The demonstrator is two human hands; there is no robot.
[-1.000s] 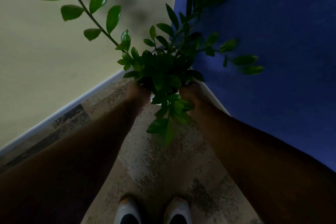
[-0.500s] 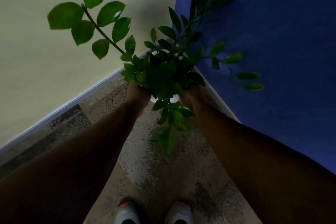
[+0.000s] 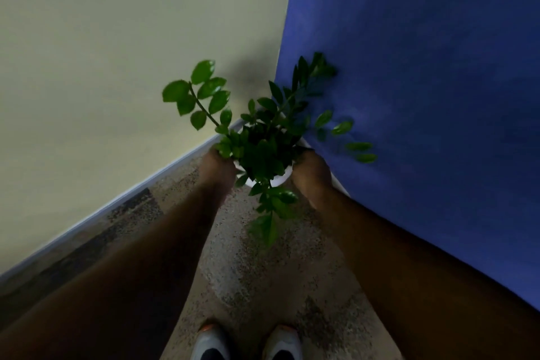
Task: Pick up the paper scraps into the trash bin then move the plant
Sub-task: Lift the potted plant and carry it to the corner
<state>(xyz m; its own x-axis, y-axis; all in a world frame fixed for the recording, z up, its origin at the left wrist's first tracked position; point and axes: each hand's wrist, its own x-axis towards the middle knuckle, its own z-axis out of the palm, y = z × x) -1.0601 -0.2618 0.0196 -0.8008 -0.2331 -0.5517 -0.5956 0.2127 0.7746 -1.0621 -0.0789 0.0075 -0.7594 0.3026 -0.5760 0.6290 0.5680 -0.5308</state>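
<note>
The landmark here is the pot (image 3: pixel 279 180), a white one seen from above in the corner where the cream wall (image 3: pixel 117 67) meets the blue wall (image 3: pixel 423 82). Left of the pot, the cream wall runs down to a pale baseboard (image 3: pixel 117 202), and below that lies a mottled floor (image 3: pixel 263 272) with darker patches. The left arm reaches up from the lower left, and the left hand (image 3: pixel 217 168) is pressed against the pot's left side, its fingers hidden behind the leaves, so the exact grip cannot be told beyond the hand being closed onto the pot. The plant (image 3: pixel 260 143) fills the pot and spills over it: one long stem with rounded leaves leans up and left across the cream wall, another rises up and right against the blue wall, and a lower sprig hangs toward the viewer over the pot's near rim. Whether the pot rests on the floor or is held just above it cannot be told. Right of the pot, the right hand (image 3: pixel 311 172) clasps the opposite side, again with fingertips out of sight. Below the pot, at the bottom edge, the toes of two shoes (image 3: pixel 248 343) point toward it.
</note>
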